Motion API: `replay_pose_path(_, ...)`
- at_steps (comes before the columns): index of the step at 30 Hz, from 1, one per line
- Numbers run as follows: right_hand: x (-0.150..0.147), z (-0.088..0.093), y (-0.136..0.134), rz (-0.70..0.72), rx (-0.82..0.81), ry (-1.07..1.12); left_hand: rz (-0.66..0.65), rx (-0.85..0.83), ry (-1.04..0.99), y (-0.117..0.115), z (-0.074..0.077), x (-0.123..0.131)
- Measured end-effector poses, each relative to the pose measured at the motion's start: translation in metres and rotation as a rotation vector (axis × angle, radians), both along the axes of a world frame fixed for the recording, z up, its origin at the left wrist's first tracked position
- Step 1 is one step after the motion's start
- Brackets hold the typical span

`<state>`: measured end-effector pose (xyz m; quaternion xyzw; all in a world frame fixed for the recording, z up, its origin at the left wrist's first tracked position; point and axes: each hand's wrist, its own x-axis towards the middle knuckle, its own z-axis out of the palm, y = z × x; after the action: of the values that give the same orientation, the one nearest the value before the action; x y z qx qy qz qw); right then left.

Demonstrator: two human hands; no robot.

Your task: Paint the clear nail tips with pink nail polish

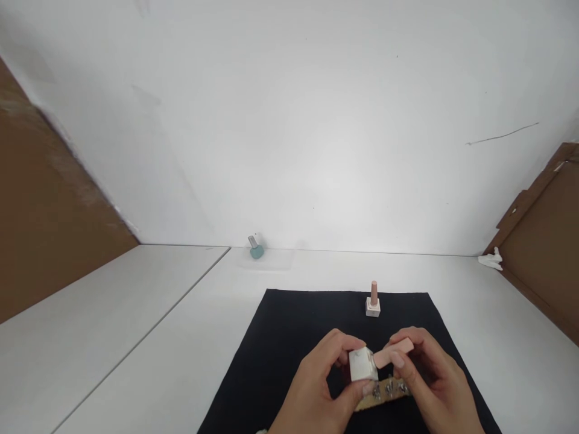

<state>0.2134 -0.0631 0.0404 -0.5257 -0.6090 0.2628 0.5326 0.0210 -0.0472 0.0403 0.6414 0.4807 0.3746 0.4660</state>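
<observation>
A nail polish bottle (362,364) with a square white body and a long pink cap lies tilted between my two hands, above the black mat (289,337). My left hand (323,380) grips the white body between thumb and fingers. On the pink cap, the thumb and fingers of my right hand (432,380) are closed. The cap sits against the bottle's neck. Beneath the hands lies a tan strip (384,393) with several small shiny pieces on it, partly hidden by my fingers.
A second nail polish bottle (373,307) with a pink cap stands upright at the mat's back. Near the wall, a teal nail polish bottle (256,250) leans tilted. Something white and crumpled (491,259) lies by the brown panel (538,241) at right.
</observation>
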Motion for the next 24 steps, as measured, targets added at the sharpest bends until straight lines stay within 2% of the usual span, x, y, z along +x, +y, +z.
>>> replay_pose_path(6, 0.0, -0.001, 0.0, -0.008, 0.073, -0.037, 0.005, -0.007, -0.058, 0.001, -0.003, -0.001)
replay_pose_path(11, 0.008, -0.001, 0.002, 0.159, 0.219, -0.107, -0.071, -0.25, -0.271, 0.008, 0.0, 0.001)
replay_pose_path(14, 0.01, -0.001, 0.004, 0.153, 0.197, -0.109, -0.132, -0.35, -0.348, 0.01, -0.001, 0.001)
replay_pose_path(19, 0.004, 0.001, 0.001, 0.044, 0.066, -0.073, -0.088, -0.252, -0.236, 0.005, -0.005, -0.001)
replay_pose_path(24, 0.003, 0.0, 0.0, 0.036, 0.078, -0.12, -0.065, -0.147, -0.145, 0.002, -0.006, -0.001)
